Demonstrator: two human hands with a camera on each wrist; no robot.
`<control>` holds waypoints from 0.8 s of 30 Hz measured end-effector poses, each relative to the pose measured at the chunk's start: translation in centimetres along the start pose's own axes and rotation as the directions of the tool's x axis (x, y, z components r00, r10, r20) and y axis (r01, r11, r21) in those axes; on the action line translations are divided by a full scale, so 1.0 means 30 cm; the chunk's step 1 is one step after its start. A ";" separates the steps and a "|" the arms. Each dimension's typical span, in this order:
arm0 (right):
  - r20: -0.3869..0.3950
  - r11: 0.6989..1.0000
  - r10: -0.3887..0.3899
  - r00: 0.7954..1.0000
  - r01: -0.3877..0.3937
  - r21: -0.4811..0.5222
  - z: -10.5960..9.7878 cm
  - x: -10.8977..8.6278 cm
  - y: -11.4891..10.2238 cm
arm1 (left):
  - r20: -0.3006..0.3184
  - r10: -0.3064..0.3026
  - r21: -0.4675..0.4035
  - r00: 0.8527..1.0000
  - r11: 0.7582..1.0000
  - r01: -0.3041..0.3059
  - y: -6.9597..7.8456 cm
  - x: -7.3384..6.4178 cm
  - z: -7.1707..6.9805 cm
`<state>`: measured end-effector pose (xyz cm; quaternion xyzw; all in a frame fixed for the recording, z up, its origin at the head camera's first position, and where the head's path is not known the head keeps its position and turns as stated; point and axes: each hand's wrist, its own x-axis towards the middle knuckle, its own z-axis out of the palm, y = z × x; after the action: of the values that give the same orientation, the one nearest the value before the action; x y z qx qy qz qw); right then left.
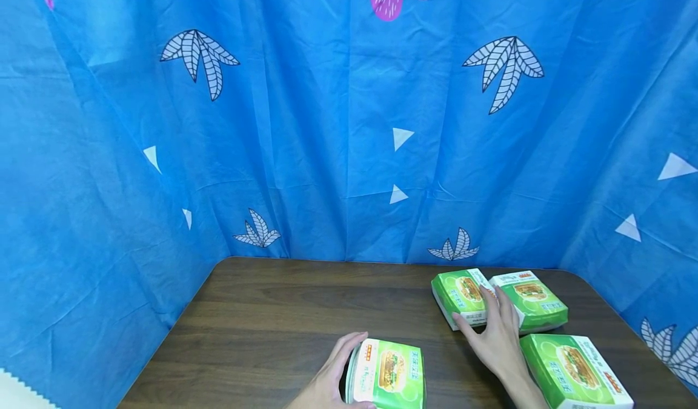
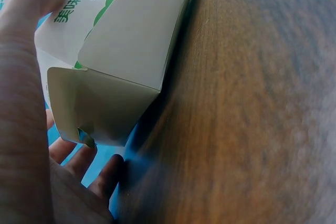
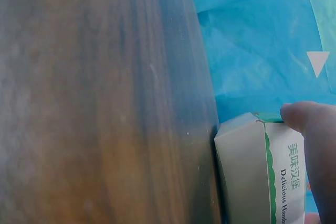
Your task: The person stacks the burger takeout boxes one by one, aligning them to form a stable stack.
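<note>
Near the front middle of the table in the head view, a green and white burger box (image 1: 403,372) is held by my left hand (image 1: 329,382). Its left side shows layered pale edges. In the left wrist view the thumb lies along the white printed side of this burger box (image 2: 126,35), and the other fingers reach round its far side. Farther back, my right hand (image 1: 498,342) grips a second burger box (image 1: 459,294), thumb on its near left side and fingers over its right edge. The right wrist view shows the thumb at the top edge of that box (image 3: 244,171).
Two more burger boxes lie on the right: one (image 1: 540,306) right beside the box in my right hand, another (image 1: 572,360) nearer the front, beside my right forearm. The dark wooden table (image 1: 262,318) is bordered by a blue patterned curtain (image 1: 305,124).
</note>
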<state>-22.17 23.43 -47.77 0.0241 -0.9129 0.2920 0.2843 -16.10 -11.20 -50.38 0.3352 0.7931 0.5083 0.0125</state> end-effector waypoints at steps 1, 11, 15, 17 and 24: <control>0.009 1.000 0.012 1.000 -0.012 -0.001 -0.001 0.000 0.000 | -0.001 0.001 0.005 1.000 1.000 -0.001 -0.001 0.000 0.001; 0.071 0.994 0.103 0.992 -0.100 -0.046 0.000 -0.001 -0.002 | 0.004 0.022 0.007 1.000 1.000 -0.022 -0.015 0.000 0.006; 0.073 0.994 0.104 0.992 -0.100 -0.049 0.001 -0.003 0.003 | 0.010 0.004 0.000 1.000 1.000 -0.004 -0.012 -0.001 0.005; 0.074 0.994 0.103 0.992 -0.099 -0.049 0.002 -0.003 0.005 | 0.014 -0.010 -0.002 1.000 1.000 0.010 -0.011 0.000 0.004; 0.071 0.995 0.086 0.994 -0.083 -0.047 0.006 -0.003 0.013 | 0.026 -0.046 0.012 0.999 0.999 0.046 -0.006 0.001 -0.001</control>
<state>-22.27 23.65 -48.15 -0.0103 -0.9291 0.2824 0.2385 -16.23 -11.24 -50.51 0.3237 0.8033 0.4988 0.0329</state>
